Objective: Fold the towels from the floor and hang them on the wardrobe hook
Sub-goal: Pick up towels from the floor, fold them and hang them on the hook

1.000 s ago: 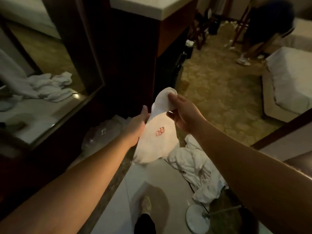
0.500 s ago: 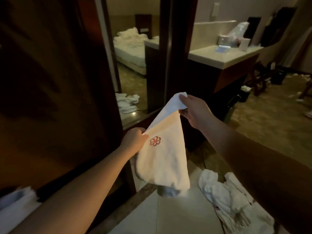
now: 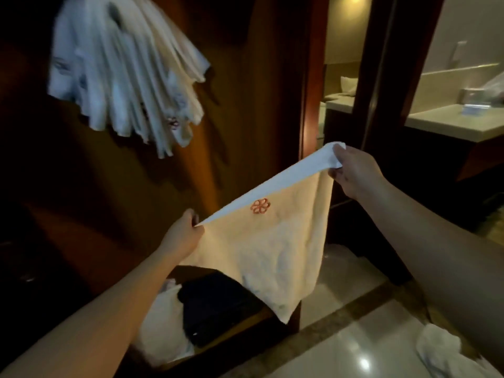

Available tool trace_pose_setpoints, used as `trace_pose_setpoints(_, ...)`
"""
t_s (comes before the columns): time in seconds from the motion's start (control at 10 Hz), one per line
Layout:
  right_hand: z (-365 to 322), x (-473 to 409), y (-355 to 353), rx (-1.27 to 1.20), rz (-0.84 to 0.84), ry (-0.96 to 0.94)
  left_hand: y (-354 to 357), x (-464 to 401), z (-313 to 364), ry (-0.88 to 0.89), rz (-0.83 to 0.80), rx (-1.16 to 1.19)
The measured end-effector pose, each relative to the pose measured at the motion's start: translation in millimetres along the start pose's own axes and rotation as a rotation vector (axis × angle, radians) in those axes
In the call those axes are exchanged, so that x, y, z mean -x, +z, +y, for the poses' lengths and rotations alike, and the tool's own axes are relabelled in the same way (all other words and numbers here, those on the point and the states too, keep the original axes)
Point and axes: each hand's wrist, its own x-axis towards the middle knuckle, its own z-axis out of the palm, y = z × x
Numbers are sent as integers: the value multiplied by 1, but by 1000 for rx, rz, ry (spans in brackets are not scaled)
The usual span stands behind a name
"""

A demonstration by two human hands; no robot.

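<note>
A white towel [image 3: 272, 241] with a red flower emblem hangs folded between my hands, its top edge stretched taut. My left hand [image 3: 182, 236] pinches the lower left corner. My right hand [image 3: 351, 170] grips the upper right corner, higher up. Several white towels [image 3: 122, 72] hang bunched on the dark wooden wardrobe [image 3: 245, 91] at the upper left; the hook itself is hidden under them. A crumpled white towel [image 3: 441, 347] lies on the tiled floor at the lower right.
A low shelf in the wardrobe holds a dark folded item [image 3: 215, 306] and white cloth [image 3: 161, 323]. A mirror strip [image 3: 341, 77] and a counter [image 3: 458, 124] stand to the right. The glossy tiled floor [image 3: 354, 350] lies below.
My view swung up and left toward the wardrobe, bringing the hung towels into sight. Both hands pulled farther apart, stretching the towel's top edge taut.
</note>
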Motion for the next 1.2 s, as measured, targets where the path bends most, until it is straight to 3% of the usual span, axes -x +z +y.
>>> trace_pose_setpoints(0.2,9,38,82,133,64,3,-130,10,-68,-9,173,99)
trace_pose_setpoints(0.3,11,51,108,137,37,1,-183,18,-97,-1,184,29)
trace_pose_setpoints(0.4,9,61,128,147,-25,-28,-219,23,-118,-22,217,200)
trace_pose_setpoints(0.6,-7,77,161,-87,-229,-34,-283,28,-123,17,219,1004)
trace_pose_setpoints(0.7,-19,76,166,-48,-458,-60,-301,28,-119,47,217,1162)
trace_pose_setpoints(0.8,-26,71,172,392,-544,-236,-314,30,-111,19,250,1198)
trace_pose_setpoints(0.9,-30,64,178,663,-294,-454,-323,31,-100,-18,269,1262)
trace_pose_setpoints(1.0,-37,63,181,628,-381,-429,-325,31,-86,-114,269,1292)
trace_pose_setpoints(1.1,-36,67,182,552,-519,-265,-321,31,-71,-276,283,1287)
trace_pose_setpoints(1.2,-27,73,183,365,-525,-97,-313,32,-57,-346,301,1321)
